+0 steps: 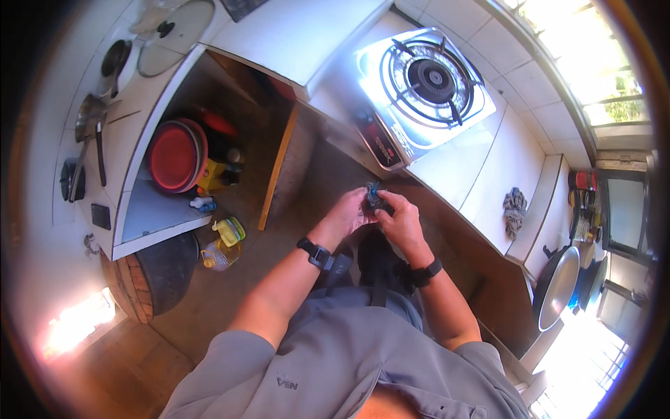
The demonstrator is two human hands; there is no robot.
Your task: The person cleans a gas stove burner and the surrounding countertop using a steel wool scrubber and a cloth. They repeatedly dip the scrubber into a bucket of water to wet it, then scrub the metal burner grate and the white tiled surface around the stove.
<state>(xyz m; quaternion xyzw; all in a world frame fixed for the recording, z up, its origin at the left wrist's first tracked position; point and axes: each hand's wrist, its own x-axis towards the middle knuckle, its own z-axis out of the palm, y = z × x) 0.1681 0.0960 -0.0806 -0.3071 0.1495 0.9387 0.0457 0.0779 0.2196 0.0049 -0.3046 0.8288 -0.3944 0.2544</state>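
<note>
Both of my hands meet in front of my body, below the front edge of the stove counter. Between them is a small dark, fibrous scrubbing pad (375,199) with a blue part at its top. My right hand (401,216) grips the pad between thumb and fingers. My left hand (352,210) is beside it, palm turned towards it; whether its fingers close on the pad cannot be told. Beyond my hands a single-burner steel gas stove (419,94) stands on the white tiled counter (471,162).
A crumpled grey cloth (515,212) lies on the counter at right, near a hanging wok (558,288). At left, red basins (172,157) sit in an open cabinet under a counter holding a glass lid (180,39) and utensils. Plastic bottles (222,254) stand on the floor beside a dark drum (167,272).
</note>
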